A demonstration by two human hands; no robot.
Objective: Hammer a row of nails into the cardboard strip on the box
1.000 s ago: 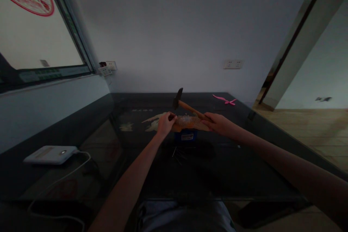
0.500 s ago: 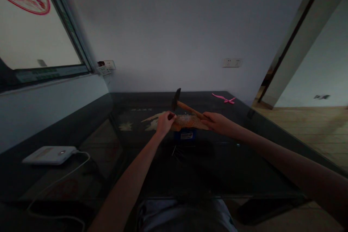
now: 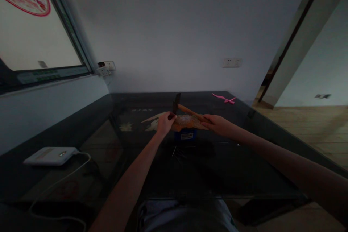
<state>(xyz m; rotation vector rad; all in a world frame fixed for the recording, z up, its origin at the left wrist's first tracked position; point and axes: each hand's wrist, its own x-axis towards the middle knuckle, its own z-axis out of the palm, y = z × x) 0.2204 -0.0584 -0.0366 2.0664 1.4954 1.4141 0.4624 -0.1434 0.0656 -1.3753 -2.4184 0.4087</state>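
Note:
My right hand (image 3: 214, 124) is wrapped round the wooden handle of a hammer (image 3: 190, 111). The dark hammer head stands upright beside the fingertips of my left hand (image 3: 164, 122). Those fingers are pinched at the left part of an orange-brown, rough-textured piece (image 3: 186, 121); what they pinch is too small to make out. Under the piece sits a blue box (image 3: 187, 135) with a white label. Several thin nail-like pieces (image 3: 176, 152) lie on the dark tabletop in front of the box.
On the glossy dark table (image 3: 217, 174), a white power bank (image 3: 50, 156) with a white cable (image 3: 65, 177) lies at the left. A pink ribbon (image 3: 224, 98) lies at the back right. Wall sockets (image 3: 232, 62) are behind the table.
The hammer head has dropped slightly toward my left fingertips. My right hand has shifted a little with the handle. My left hand has stayed in place.

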